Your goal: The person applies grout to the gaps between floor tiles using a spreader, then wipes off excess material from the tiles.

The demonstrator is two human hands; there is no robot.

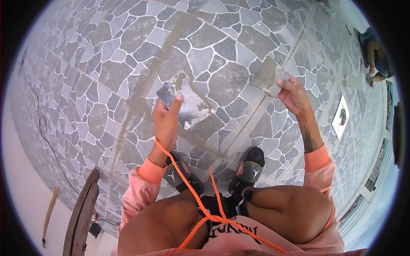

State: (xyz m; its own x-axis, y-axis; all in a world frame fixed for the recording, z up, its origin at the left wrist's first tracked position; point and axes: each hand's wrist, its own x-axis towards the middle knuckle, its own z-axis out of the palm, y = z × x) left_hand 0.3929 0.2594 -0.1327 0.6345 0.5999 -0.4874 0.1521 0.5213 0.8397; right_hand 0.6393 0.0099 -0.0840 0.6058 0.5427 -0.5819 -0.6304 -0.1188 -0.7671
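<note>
The left hand (pixel 167 118) grips a paste-smeared metal plate (pixel 193 102) above the stone-patterned floor (pixel 228 83); the right hand (pixel 295 94) pinches a paste-coated scraper (pixel 264 77) near a joint. A level plate and low, steady blade angle should suit spreading.

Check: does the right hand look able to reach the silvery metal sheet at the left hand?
Probably yes: nothing seems to block the way over the stone-patterned floor between the right hand and the silvery metal sheet, though that hand already holds a paste-smeared flat plate.
</note>
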